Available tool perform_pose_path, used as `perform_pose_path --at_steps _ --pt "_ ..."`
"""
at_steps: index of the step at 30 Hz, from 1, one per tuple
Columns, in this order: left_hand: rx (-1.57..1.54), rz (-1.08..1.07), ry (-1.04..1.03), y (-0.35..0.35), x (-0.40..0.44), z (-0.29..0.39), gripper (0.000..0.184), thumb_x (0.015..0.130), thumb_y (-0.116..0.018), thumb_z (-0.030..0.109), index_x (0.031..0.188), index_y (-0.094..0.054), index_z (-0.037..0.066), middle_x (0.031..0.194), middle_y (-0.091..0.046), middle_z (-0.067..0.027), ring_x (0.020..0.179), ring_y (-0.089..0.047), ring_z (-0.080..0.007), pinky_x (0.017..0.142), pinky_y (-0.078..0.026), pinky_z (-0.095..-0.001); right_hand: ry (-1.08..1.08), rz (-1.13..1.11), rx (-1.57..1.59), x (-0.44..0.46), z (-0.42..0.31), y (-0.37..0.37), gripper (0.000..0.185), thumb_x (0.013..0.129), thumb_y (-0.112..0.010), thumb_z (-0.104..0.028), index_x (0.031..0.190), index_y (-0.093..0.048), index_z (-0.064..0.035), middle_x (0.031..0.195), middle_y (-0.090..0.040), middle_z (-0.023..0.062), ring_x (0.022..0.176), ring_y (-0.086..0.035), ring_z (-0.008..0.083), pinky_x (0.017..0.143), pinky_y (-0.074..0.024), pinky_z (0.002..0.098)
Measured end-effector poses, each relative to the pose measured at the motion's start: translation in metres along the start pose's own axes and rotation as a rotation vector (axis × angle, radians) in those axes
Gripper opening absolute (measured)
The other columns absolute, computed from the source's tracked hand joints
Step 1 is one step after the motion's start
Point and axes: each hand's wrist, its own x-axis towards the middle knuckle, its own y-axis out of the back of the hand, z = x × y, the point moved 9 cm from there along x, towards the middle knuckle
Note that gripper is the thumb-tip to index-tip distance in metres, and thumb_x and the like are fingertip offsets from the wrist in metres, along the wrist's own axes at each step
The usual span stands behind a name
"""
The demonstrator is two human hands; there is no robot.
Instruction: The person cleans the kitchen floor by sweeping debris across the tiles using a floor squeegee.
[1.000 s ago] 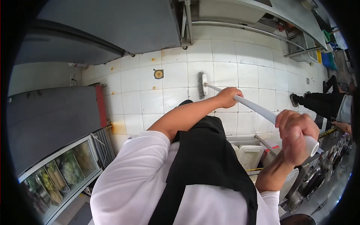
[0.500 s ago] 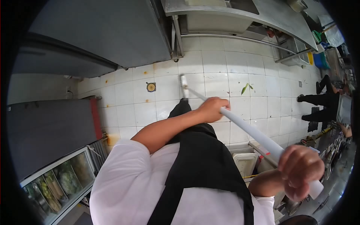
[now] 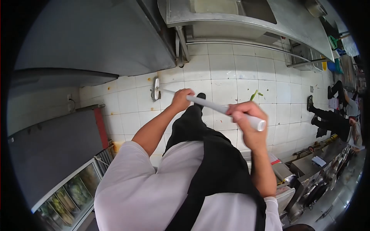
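A long-handled broom [image 3: 210,104] slants across in front of me, its pole pale grey-white. Its narrow white head [image 3: 156,89] rests on the tiled floor to the left; the bristles are too small to make out. My left hand [image 3: 182,101] is wrapped round the pole partway down, closer to the head. Near the top end, my right hand [image 3: 250,121] grips the pole with the fingers curled over it. Green leaf scraps [image 3: 254,94] lie on the white tiles [image 3: 223,90] beyond my right hand.
A steel sink counter [image 3: 231,17] on legs runs along the far side, beside a large grey cabinet [image 3: 92,34]. A glass-topped case of vegetables [image 3: 69,196] stands at lower left. Another person [image 3: 331,119] is at far right, near steel worktops with pans [image 3: 308,196].
The broom head has swept left across the floor onto the drain area. Both hands have moved left with the pole, my right hand also coming forward. My foot now shows on the tiles.
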Motion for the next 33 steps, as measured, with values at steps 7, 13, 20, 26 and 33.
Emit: perform_pose_path --at_steps 7,13,20,26,33 --pt "-0.382 -0.225 -0.375 -0.077 0.095 0.174 0.013 0.091 -0.065 0.004 0.103 -0.069 0.007 0.094 -0.072 -0.0143 0.091 -0.069 -0.0352 0.082 -0.054 -0.0433 0.374 0.215 -0.114 0.003 -0.128 0.064 0.026 0.094 -0.074 -0.019 0.086 -0.060 0.0003 0.070 -0.061 0.0097 0.061 -0.056 0.0205 0.067 -0.0539 0.0410" --pt "-0.317 -0.527 -0.494 -0.145 0.132 0.268 0.009 0.086 -0.066 0.006 0.095 -0.069 0.009 0.090 -0.072 -0.0129 0.092 -0.068 -0.0375 0.080 -0.053 -0.0476 0.488 0.260 -0.177 -0.007 -0.165 0.101 0.026 0.096 -0.071 -0.021 0.091 -0.053 -0.0028 0.064 -0.054 0.0048 0.055 -0.049 0.0167 0.058 -0.0501 0.0381" --pt "-0.260 -0.447 -0.346 -0.110 0.132 0.255 0.012 0.082 -0.064 0.004 0.091 -0.067 0.011 0.086 -0.071 -0.0129 0.088 -0.068 -0.0378 0.077 -0.053 -0.0467 0.511 0.311 0.066 -0.009 -0.148 0.188 0.028 0.100 -0.065 -0.025 0.087 -0.048 -0.0072 0.056 -0.047 -0.0003 0.052 -0.048 0.0141 0.055 -0.0497 0.0350" --pt "-0.036 -0.318 -0.224 -0.126 0.174 0.185 0.007 0.093 -0.065 0.013 0.095 -0.069 0.008 0.085 -0.071 -0.0144 0.083 -0.069 -0.0364 0.075 -0.054 -0.0437 0.352 0.220 0.295 0.046 -0.048 0.223 0.024 0.096 -0.071 -0.019 0.087 -0.058 -0.0015 0.070 -0.059 0.0078 0.062 -0.057 0.0189 0.074 -0.0546 0.0460" --pt "-0.192 -0.497 -0.329 -0.279 0.204 0.311 0.011 0.096 -0.064 0.015 0.099 -0.071 0.007 0.089 -0.073 -0.0156 0.086 -0.070 -0.0367 0.077 -0.055 -0.0429 0.301 0.519 0.095 -0.011 -0.082 0.353 0.028 0.096 -0.072 -0.020 0.085 -0.057 0.0003 0.067 -0.057 0.0080 0.058 -0.054 0.0185 0.068 -0.0528 0.0414"
